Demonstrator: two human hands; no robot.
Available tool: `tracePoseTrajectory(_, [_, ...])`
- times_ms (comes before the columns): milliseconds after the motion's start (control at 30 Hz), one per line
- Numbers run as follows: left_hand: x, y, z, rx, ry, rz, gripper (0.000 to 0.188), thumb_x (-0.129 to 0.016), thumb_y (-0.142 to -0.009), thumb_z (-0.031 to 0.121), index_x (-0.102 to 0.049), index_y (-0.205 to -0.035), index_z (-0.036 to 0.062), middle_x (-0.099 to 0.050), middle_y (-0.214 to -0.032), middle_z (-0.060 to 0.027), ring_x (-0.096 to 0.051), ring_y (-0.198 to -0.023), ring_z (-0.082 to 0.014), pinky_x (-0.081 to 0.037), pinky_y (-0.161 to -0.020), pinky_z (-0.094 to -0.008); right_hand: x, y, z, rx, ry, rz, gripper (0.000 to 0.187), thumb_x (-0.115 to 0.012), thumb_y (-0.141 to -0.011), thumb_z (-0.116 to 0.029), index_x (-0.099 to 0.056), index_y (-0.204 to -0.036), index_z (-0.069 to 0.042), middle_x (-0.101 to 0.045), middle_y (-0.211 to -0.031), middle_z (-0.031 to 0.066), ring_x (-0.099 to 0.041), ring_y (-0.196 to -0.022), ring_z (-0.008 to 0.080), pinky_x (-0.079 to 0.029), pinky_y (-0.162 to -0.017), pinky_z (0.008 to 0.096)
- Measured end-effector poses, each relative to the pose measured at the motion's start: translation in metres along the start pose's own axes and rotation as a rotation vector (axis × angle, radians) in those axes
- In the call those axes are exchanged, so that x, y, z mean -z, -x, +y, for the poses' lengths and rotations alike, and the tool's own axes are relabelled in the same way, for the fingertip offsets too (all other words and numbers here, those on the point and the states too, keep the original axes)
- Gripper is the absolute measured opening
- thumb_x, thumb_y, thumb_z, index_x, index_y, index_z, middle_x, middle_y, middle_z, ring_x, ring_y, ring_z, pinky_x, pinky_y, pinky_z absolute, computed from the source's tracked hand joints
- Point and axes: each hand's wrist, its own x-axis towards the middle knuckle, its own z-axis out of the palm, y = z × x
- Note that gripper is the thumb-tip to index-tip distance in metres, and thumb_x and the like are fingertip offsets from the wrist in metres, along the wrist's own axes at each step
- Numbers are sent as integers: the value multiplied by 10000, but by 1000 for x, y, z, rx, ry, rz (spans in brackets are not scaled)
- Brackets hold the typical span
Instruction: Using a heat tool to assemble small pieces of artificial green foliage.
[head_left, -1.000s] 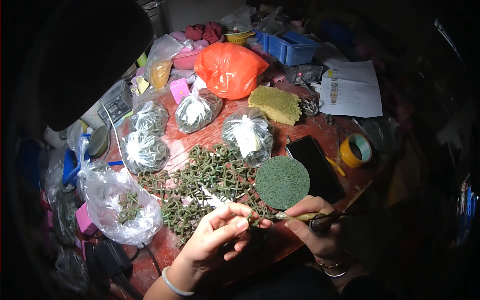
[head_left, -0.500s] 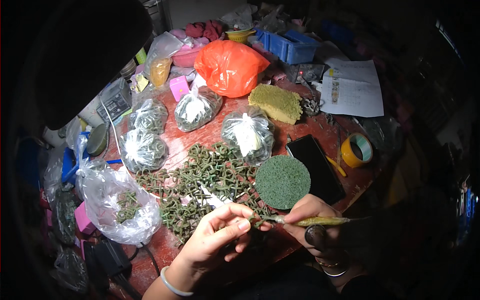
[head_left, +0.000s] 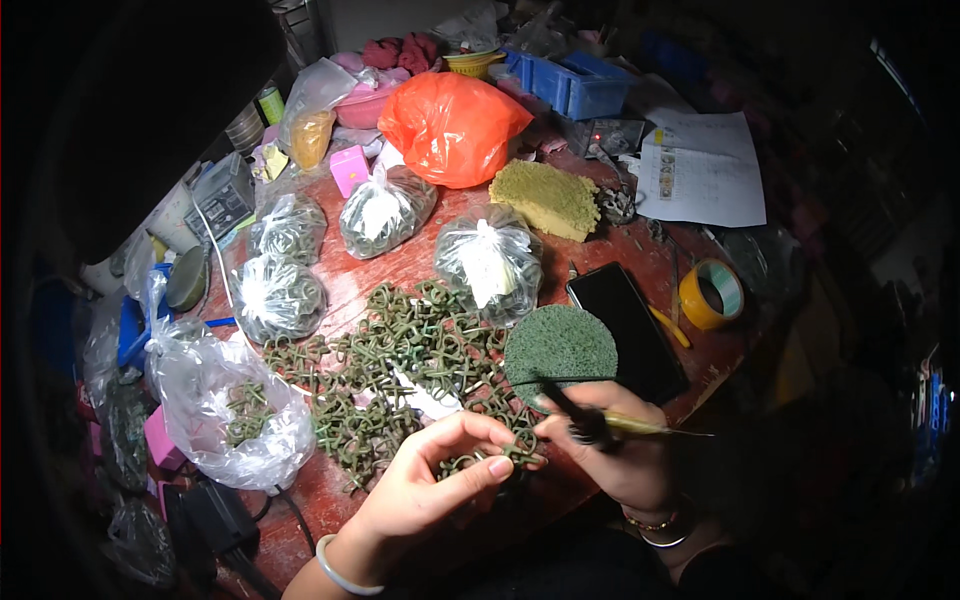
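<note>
My left hand [head_left: 430, 485] pinches a small green ring-like piece [head_left: 518, 456] between thumb and fingertips. It may be wax; its exact kind I cannot tell. Beside it, my right hand [head_left: 620, 460] is closed around two slim tools. One is a yellow-handled tool [head_left: 637, 427] with a thin pointed end toward the right. The other is a black pen-shaped tool [head_left: 585, 420], angled up over the rim of a round green textured disc [head_left: 562, 345]. A heap of similar green pieces [head_left: 410, 345] spreads on the red table behind my left hand.
Knotted clear bags of pieces [head_left: 487, 265] stand behind the heap; an open clear bag [head_left: 240, 430] lies left. Right of the disc are a black phone [head_left: 635, 320] and yellow tape roll [head_left: 711, 294]. Farther back are a yellow sponge block [head_left: 545, 200], red bag [head_left: 455, 130] and blue bin [head_left: 575, 85].
In my right hand the yellow tool has turned away from the piece, and the black tool has swung up above the fingers. My left hand still holds the piece. The view has shifted slightly.
</note>
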Motion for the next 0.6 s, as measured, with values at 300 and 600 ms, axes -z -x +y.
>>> tracePoseTrajectory(300, [-5,-1,5,-29,-140,36,247,-681,-867,89,-591,-1088,22,-627,-987,-32,-576,-888,-77,-480,-692,-213,-2,3,9,-174,-352,-26,269,-701,-791,66,-620,-1045,31,-681,-930,56,-635,-833,89,-514,-741,224])
tracePoseTrajectory(600, [-3,0,10,77,-132,79,173,-691,-859,87,-630,-1010,28,-639,-936,-30,-578,-883,-75,-466,-723,-213,-2,7,9,-214,-307,20,269,-739,-778,7,-640,-1027,-18,-702,-954,72,-664,-863,110,-525,-764,243])
